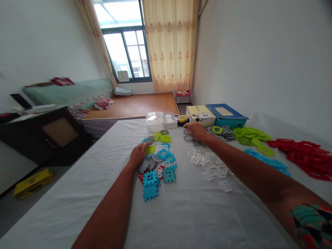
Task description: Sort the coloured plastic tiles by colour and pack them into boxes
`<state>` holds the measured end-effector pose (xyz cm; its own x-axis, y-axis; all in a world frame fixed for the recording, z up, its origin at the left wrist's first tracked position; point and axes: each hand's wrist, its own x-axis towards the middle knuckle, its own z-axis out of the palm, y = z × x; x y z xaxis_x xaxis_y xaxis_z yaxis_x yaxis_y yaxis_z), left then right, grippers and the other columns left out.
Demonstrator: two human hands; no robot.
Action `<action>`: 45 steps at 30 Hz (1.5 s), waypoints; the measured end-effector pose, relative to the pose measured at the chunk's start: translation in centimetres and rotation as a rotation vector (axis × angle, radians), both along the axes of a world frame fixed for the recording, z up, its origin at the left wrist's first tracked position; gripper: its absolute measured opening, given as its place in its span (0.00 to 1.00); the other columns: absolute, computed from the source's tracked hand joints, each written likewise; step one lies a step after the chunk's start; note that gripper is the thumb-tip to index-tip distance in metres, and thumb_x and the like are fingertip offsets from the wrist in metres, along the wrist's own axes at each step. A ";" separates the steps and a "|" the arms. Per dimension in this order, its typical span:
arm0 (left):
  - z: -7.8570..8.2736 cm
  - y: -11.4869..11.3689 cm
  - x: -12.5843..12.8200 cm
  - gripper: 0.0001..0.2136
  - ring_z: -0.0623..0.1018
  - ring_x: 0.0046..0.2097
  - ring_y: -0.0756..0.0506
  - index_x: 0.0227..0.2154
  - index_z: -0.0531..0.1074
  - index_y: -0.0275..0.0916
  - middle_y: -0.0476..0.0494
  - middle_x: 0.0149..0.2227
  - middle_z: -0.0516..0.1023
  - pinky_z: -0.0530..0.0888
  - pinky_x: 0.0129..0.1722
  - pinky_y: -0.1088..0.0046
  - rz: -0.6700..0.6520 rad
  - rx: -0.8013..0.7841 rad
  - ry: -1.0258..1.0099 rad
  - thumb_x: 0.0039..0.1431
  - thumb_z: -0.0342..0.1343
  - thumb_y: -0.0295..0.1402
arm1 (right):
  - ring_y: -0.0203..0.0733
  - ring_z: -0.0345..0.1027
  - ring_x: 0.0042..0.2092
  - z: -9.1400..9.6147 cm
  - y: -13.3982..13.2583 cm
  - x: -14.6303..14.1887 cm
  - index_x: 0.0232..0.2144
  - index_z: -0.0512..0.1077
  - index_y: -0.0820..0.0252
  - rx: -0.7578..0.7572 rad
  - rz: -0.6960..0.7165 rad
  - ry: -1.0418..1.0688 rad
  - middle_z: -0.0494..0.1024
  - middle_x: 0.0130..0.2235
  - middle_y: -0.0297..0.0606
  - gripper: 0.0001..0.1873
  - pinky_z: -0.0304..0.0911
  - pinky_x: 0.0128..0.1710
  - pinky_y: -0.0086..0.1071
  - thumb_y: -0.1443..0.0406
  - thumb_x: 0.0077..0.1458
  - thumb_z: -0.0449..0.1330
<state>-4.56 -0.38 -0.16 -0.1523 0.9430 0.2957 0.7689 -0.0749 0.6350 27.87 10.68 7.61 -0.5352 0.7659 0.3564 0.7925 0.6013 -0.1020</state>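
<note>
A mixed group of interlocking plastic building pieces [150, 192] in blue, grey, lime green, red and white lies mid-table. My left hand [138, 154] is at the group's left edge, its closed fingers at a lime green piece [150, 149] and a grey one. Whether those pieces are joined or only overlap is hard to see. Farther right, my right hand [196, 130] reaches over a pile of grey building pieces [188, 137]. Its fingers are drawn together, and what lies between them is too small to make out. White window-frame pieces [212, 164] are spread below my right forearm.
Lime green pieces [250, 135], blue pieces [269, 160] and red pieces [306, 155] are heaped to the right. Along the far edge stand a clear plastic box [154, 121], a white box [170, 121], a round black-and-yellow tin [182, 119], a yellow cartoon box [201, 115] and a blue box [229, 119].
</note>
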 end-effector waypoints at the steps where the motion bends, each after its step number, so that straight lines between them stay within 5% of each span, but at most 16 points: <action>1: 0.0 0.0 0.0 0.24 0.75 0.49 0.42 0.45 0.77 0.38 0.40 0.47 0.79 0.69 0.51 0.66 -0.001 0.002 -0.010 0.62 0.39 0.44 | 0.46 0.69 0.50 -0.3 -0.1 -2.5 0.47 0.74 0.57 -0.013 0.091 0.009 0.77 0.49 0.42 0.16 0.62 0.48 0.36 0.66 0.58 0.54; 3: 0.0 0.0 0.0 0.23 0.75 0.49 0.42 0.45 0.77 0.39 0.41 0.46 0.79 0.69 0.51 0.66 0.001 0.002 -0.026 0.63 0.39 0.43 | 0.46 0.68 0.52 -1.1 -0.2 -7.0 0.52 0.71 0.56 -0.055 0.234 0.005 0.75 0.53 0.41 0.19 0.62 0.49 0.35 0.64 0.58 0.55; 6: 0.2 -0.1 0.1 0.23 0.76 0.49 0.42 0.45 0.77 0.39 0.42 0.46 0.80 0.69 0.50 0.65 -0.005 0.002 -0.049 0.63 0.39 0.43 | 0.47 0.67 0.53 -2.5 -0.4 -12.0 0.53 0.70 0.51 -0.110 0.264 -0.059 0.73 0.55 0.40 0.21 0.62 0.50 0.36 0.58 0.57 0.58; 11: 0.2 -0.2 0.1 0.23 0.76 0.48 0.42 0.44 0.77 0.38 0.41 0.46 0.79 0.69 0.50 0.66 -0.013 0.012 -0.072 0.63 0.40 0.44 | 0.51 0.64 0.54 -3.6 -1.4 -14.3 0.50 0.72 0.48 -0.145 0.238 -0.155 0.76 0.52 0.40 0.21 0.64 0.47 0.41 0.52 0.55 0.59; 15: 0.1 -0.1 0.0 0.24 0.75 0.50 0.42 0.44 0.77 0.38 0.41 0.47 0.79 0.69 0.51 0.67 -0.018 0.007 -0.076 0.63 0.40 0.45 | 0.45 0.67 0.51 -2.4 -0.8 -8.5 0.50 0.73 0.51 -0.114 0.253 -0.001 0.76 0.51 0.38 0.17 0.61 0.50 0.36 0.58 0.59 0.56; 20: 0.2 0.1 -0.1 0.24 0.75 0.51 0.42 0.45 0.76 0.39 0.42 0.48 0.79 0.68 0.52 0.67 -0.010 -0.011 -0.035 0.62 0.39 0.46 | 0.51 0.63 0.55 -1.0 2.6 6.4 0.52 0.71 0.63 0.057 -0.255 0.036 0.72 0.54 0.48 0.22 0.58 0.55 0.41 0.62 0.55 0.59; 23: 0.4 0.2 -0.1 0.25 0.75 0.51 0.41 0.45 0.77 0.38 0.41 0.49 0.78 0.68 0.52 0.67 0.002 -0.019 -0.013 0.61 0.39 0.46 | 0.56 0.64 0.53 -1.6 3.7 13.0 0.54 0.69 0.60 -0.026 -0.508 -0.033 0.72 0.54 0.50 0.30 0.62 0.49 0.45 0.55 0.51 0.62; 31: 0.7 0.0 -0.5 0.24 0.75 0.51 0.41 0.44 0.77 0.39 0.43 0.49 0.79 0.68 0.54 0.66 -0.018 -0.008 -0.013 0.60 0.41 0.47 | 0.55 0.65 0.52 -2.1 2.6 15.3 0.51 0.72 0.51 0.020 -0.501 0.003 0.76 0.50 0.42 0.27 0.64 0.44 0.41 0.53 0.49 0.61; 38: 0.7 0.1 -0.1 0.24 0.75 0.51 0.41 0.45 0.77 0.38 0.42 0.49 0.79 0.68 0.53 0.67 0.010 -0.030 -0.020 0.60 0.40 0.46 | 0.60 0.64 0.52 -0.6 2.7 24.0 0.51 0.71 0.63 0.062 -0.777 0.086 0.74 0.51 0.55 0.28 0.63 0.46 0.48 0.50 0.55 0.56; 41: 0.6 0.1 0.2 0.25 0.75 0.51 0.41 0.45 0.77 0.37 0.41 0.49 0.78 0.68 0.53 0.67 0.015 -0.035 -0.020 0.61 0.39 0.46 | 0.58 0.60 0.57 -1.3 2.5 20.1 0.51 0.70 0.65 0.136 -0.512 0.078 0.70 0.56 0.54 0.24 0.58 0.53 0.50 0.56 0.57 0.56; 45: 0.5 -0.1 0.2 0.25 0.75 0.50 0.42 0.45 0.76 0.37 0.41 0.48 0.79 0.68 0.52 0.68 -0.004 -0.030 -0.014 0.61 0.39 0.45 | 0.48 0.64 0.55 -3.0 -0.1 7.1 0.53 0.69 0.63 0.009 0.118 0.072 0.73 0.54 0.48 0.21 0.56 0.58 0.41 0.63 0.58 0.56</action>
<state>-4.38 -0.46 0.36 -0.1527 0.9521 0.2651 0.7595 -0.0585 0.6478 34.95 10.62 4.61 -0.5939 0.6957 0.4042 0.7072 0.6909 -0.1502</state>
